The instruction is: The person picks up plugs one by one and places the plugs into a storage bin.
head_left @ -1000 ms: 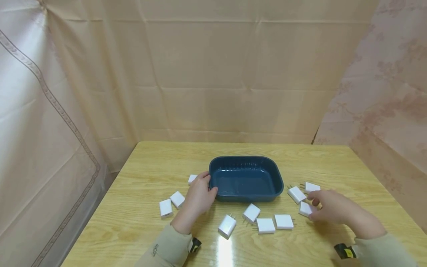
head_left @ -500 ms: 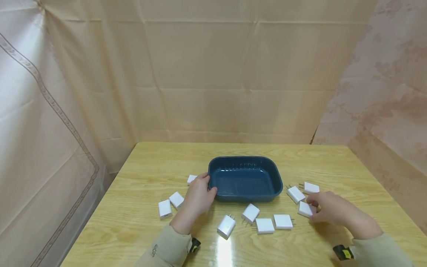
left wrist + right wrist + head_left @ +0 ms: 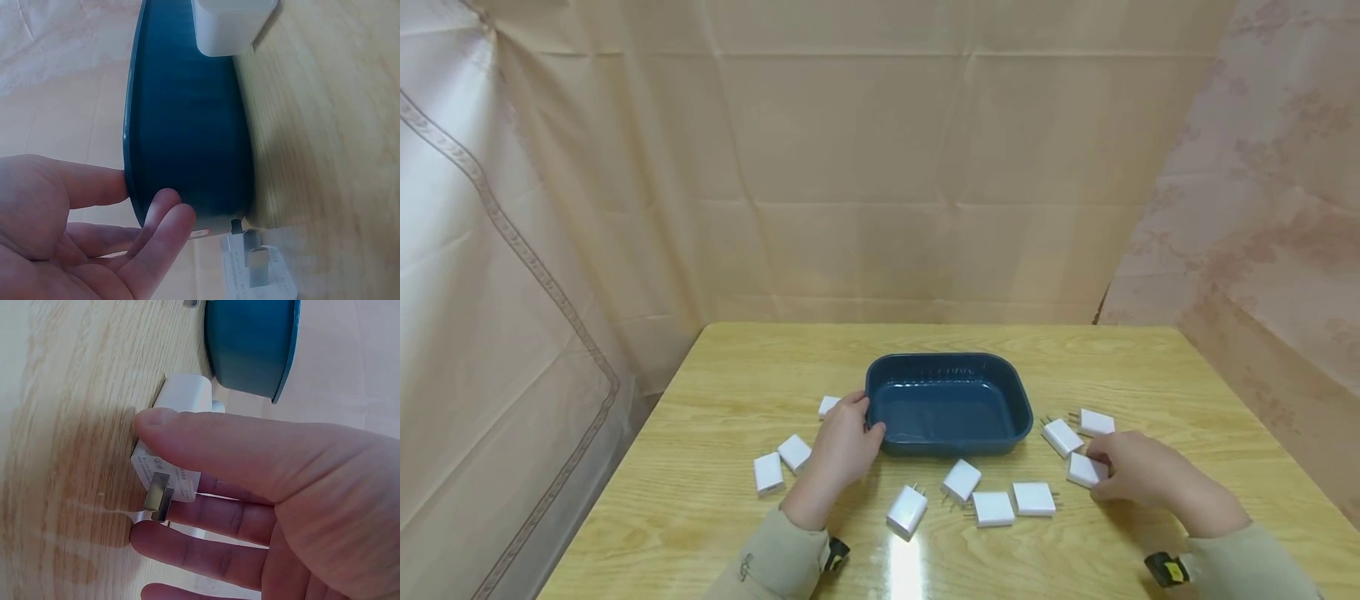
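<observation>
At the dark blue rectangular dish (image 3: 951,447), my left hand (image 3: 846,442) grips the left end, its thumb and fingers on the rim and outer wall. Off to the right, my right hand (image 3: 1153,477) pinches a white charger plug (image 3: 1084,471) that lies at the table. In the right wrist view, the thumb is on one side of this charger (image 3: 164,470) and fingers are on the other, its metal prongs pointing toward the fingertips. Two more white chargers, a nearer one (image 3: 1062,437) and a farther one (image 3: 1097,422), lie just beyond it.
Several white chargers (image 3: 992,509) lie in front of the dish on the wooden table (image 3: 760,358). More chargers (image 3: 769,473) lie left of my left arm, one partly hidden behind the left hand. Beige cloth (image 3: 880,167) hangs behind the table.
The view has shifted slightly. My right fingers have settled closer on the charger, which stays in about the same place. The left hand keeps its grip on the dish.
</observation>
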`<state>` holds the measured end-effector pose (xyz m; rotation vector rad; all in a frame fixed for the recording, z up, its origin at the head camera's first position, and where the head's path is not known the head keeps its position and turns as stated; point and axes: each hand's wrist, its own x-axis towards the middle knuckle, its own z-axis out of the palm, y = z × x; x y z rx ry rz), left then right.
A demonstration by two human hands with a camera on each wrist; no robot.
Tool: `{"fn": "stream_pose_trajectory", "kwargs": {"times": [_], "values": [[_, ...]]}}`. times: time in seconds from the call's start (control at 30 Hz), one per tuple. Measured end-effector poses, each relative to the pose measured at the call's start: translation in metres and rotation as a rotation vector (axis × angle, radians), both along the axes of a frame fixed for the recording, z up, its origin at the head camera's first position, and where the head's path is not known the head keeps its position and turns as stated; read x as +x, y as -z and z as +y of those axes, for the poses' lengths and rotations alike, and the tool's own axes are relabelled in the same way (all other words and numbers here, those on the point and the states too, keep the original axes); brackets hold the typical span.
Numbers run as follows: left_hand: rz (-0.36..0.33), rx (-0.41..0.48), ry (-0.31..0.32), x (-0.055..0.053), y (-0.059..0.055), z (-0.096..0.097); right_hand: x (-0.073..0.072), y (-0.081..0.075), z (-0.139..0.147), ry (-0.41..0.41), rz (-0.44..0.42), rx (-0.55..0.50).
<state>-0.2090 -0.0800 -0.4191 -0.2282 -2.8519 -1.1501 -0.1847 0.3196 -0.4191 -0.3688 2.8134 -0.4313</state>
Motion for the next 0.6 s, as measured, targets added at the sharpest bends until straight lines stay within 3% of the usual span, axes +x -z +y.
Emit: {"fn": "stream_pose_trajectory", "kwargs": {"times": [0.33,0.6], "values": [[0.001,-0.007,0.008,0.000,0.000,0.001,0.001,0.001,0.004,-0.004,0.015,0.022],[-0.005,-0.007,0.003,0.000,-0.001,0.000,0.002,-0.008,0.011,-0.026,0.063,0.013]]}}
